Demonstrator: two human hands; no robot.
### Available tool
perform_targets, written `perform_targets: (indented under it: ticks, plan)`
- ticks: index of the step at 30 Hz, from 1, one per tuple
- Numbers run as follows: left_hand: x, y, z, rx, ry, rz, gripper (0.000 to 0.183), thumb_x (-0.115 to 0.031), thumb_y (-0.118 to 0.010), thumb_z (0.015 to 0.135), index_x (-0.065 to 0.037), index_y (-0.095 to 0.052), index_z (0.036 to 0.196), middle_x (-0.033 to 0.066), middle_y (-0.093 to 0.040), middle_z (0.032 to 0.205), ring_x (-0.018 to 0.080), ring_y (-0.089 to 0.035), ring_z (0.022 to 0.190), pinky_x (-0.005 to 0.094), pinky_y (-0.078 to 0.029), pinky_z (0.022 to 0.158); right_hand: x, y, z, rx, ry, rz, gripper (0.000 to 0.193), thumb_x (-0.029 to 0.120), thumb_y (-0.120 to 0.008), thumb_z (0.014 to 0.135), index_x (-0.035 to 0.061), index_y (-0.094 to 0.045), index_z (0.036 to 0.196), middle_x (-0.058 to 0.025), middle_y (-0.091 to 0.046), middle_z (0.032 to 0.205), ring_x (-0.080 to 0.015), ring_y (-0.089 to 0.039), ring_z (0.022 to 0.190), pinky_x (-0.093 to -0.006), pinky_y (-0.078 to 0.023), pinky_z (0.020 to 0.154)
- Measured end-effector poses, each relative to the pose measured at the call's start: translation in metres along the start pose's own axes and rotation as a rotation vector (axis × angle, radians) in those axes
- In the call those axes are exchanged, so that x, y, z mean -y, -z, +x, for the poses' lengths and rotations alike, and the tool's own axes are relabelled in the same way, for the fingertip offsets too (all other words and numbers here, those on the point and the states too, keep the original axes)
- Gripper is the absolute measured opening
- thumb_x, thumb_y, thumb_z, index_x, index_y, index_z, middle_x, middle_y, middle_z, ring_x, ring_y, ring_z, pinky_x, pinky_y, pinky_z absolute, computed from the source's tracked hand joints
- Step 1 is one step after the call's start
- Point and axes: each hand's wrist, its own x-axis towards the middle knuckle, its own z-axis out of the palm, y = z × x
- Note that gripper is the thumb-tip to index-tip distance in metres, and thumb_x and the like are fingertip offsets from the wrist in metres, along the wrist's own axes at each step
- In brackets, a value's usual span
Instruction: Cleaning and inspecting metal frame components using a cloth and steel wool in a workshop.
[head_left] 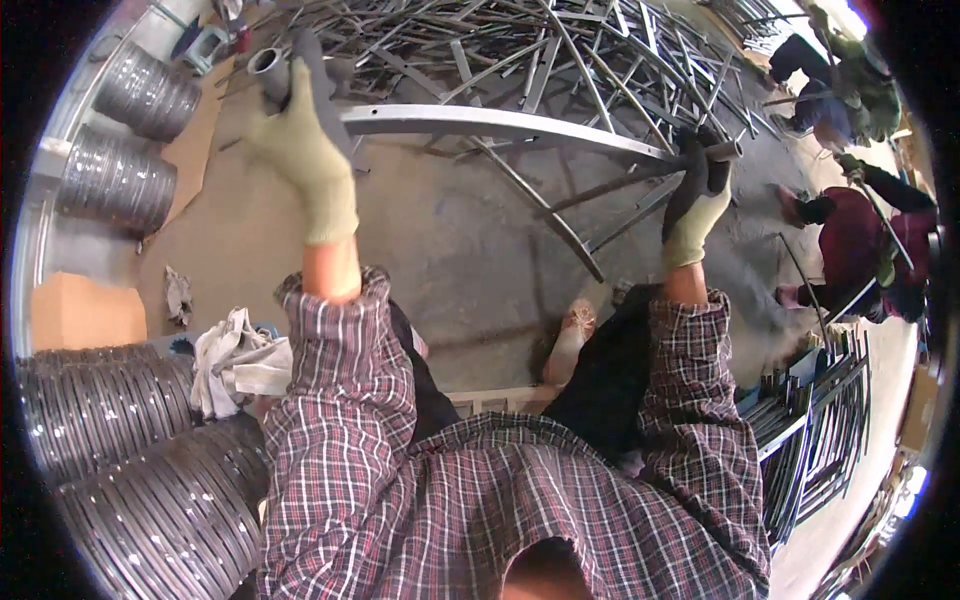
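Both of my hands, in grey-and-pale gloves, hold up a long grey metal bar (500, 124) that spans between them above the floor. At its left end a short round tube (266, 66) pokes out beside my left hand (310, 150), whose fingers are wrapped round that end. My right hand (697, 190) is closed on the other end, where another short tube (726, 151) sticks out to the right. The gloves partly hide how the tubes join the bar.
A large heap of loose metal bars (480, 75) covers the floor ahead. Stacks of dark metal rings (118, 190) stand at left, near cardboard (88, 313) and crumpled cloth (232, 358). More bars (830, 430) lie at lower right. Two co-workers (870, 250) sit at right.
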Motion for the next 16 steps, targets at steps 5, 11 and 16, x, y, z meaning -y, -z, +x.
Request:
perform_targets:
  ticks: [5, 11, 16]
  plan:
    - [0.050, 0.021, -0.019, -0.092, 0.295, 0.037, 0.020, -0.020, -0.069, 0.087, -0.007, -0.060, 0.074, -0.0026, -0.054, 0.065, 0.0049, -0.048, 0.058, 0.0209, -0.034, 0.050, -0.014, 0.012, 0.015, -0.028, 0.124, 0.317, 0.022, 0.009, -0.051, 0.094, -0.0044, -0.058, 0.111, -0.0128, -0.065, 0.104, -0.0215, -0.062, 0.095, -0.0364, -0.048, 0.091]
    - [0.093, 0.063, 0.017, 0.036, 0.185, 0.173, 0.020, -0.024, -0.065, 0.089, -0.005, -0.063, 0.083, -0.0007, -0.060, 0.071, 0.0086, -0.053, 0.061, 0.0245, -0.042, 0.055, 0.004, -0.017, 0.014, -0.073, 0.332, 0.093, 0.024, 0.006, -0.049, 0.096, -0.0034, -0.056, 0.117, -0.0100, -0.063, 0.110, -0.0145, -0.057, 0.094, -0.0282, -0.045, 0.086]
    - [0.078, 0.067, 0.031, -0.223, 0.203, 0.055, 0.024, -0.026, -0.067, 0.087, -0.011, -0.052, 0.076, -0.0032, -0.050, 0.069, 0.0087, -0.049, 0.062, 0.0254, -0.041, 0.052, 0.030, -0.012, -0.034, 0.174, -0.007, 0.488, 0.037, 0.002, -0.055, 0.091, -0.0040, -0.048, 0.127, -0.0172, -0.059, 0.118, -0.0248, -0.059, 0.105, -0.0377, -0.046, 0.094]
